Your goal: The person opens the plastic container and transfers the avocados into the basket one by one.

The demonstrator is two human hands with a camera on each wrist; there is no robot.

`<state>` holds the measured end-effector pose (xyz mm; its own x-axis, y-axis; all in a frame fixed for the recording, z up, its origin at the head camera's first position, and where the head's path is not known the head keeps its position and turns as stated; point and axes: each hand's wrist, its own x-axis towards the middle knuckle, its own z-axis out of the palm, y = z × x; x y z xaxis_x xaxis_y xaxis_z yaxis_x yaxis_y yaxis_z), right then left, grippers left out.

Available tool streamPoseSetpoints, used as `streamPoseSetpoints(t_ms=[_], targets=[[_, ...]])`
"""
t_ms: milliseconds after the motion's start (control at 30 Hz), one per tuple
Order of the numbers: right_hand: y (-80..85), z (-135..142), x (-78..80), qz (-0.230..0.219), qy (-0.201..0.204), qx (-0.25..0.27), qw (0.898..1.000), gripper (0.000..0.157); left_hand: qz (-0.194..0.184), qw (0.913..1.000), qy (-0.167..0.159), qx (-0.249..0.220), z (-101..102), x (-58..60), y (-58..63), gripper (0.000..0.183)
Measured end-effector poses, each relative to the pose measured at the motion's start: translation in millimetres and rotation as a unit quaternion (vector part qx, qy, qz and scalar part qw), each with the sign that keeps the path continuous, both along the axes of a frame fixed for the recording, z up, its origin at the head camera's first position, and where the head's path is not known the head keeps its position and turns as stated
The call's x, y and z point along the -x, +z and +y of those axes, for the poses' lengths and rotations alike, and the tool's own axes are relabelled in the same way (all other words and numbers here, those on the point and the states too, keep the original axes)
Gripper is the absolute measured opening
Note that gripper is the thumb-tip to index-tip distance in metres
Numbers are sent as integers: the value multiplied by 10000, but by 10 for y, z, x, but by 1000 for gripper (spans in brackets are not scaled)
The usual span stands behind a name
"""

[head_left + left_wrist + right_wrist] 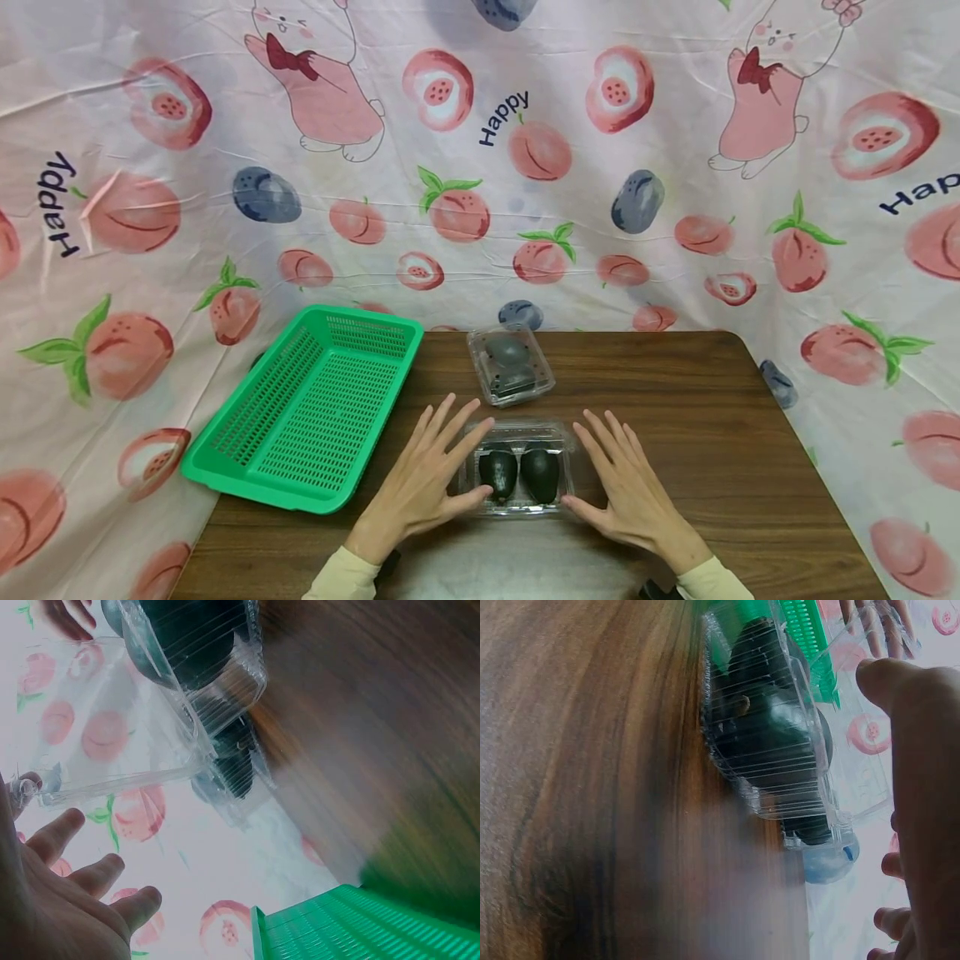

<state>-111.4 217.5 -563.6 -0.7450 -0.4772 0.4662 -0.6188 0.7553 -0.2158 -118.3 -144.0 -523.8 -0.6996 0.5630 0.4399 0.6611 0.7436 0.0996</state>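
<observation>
A clear plastic clamshell box (525, 507) with two dark avocados (540, 473) stands on the table before me. Its transparent lid (112, 750) is swung up from the base. My left hand (423, 479) is at the box's left side, fingers straight and spread, with a fingertip at the lid's corner in the left wrist view. On the opposite side my right hand (630, 492) has its fingers extended and spread, the thumb tip close to the box's front right corner. Through the ribbed wall, the avocados (769, 727) show in the right wrist view.
Behind the box sits a second clear clamshell (512, 367) holding dark avocados. A green perforated basket (337, 500) stands on the left, reaching past the table's edge. The brown wooden table (750, 467) meets a fruit-patterned cloth (585, 217) at the back and sides.
</observation>
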Motion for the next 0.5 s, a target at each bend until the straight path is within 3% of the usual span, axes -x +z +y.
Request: streamPoseSetpoints(t_ms=[200, 500], targets=[[-37, -16, -26, -191, -41, -118, 9997, 105, 46, 10000, 16, 30, 1, 51, 56, 94], [-51, -19, -42, -330, -37, -228, 9992, 102, -198, 9995, 148, 199, 27, 126, 147, 91]])
